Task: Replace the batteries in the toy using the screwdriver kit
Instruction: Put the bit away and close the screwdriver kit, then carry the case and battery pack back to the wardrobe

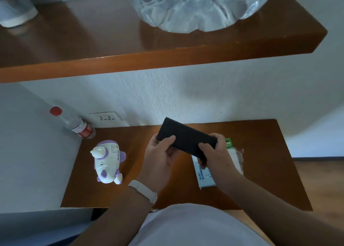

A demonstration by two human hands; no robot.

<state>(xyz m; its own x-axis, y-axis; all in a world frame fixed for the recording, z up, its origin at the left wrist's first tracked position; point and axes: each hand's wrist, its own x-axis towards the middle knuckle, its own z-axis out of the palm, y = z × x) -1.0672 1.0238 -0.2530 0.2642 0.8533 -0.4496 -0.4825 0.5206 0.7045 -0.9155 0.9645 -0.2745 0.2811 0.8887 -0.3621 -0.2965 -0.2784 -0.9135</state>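
Barely begun, both the left hand (161, 153) and right hand (214, 150) grip the closed black screwdriver kit (186, 138), while the toy (108, 162) lies untouched.

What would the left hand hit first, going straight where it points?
Left hand points away and rightward, gripping the black case. Beyond that, probably the white wall behind the table; depth is unclear. The toy lies off-line.

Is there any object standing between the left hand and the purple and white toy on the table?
Nothing visible does. Only open table lies between the left hand and the toy. The hand itself is busy, though: with the right hand it grips the black case.
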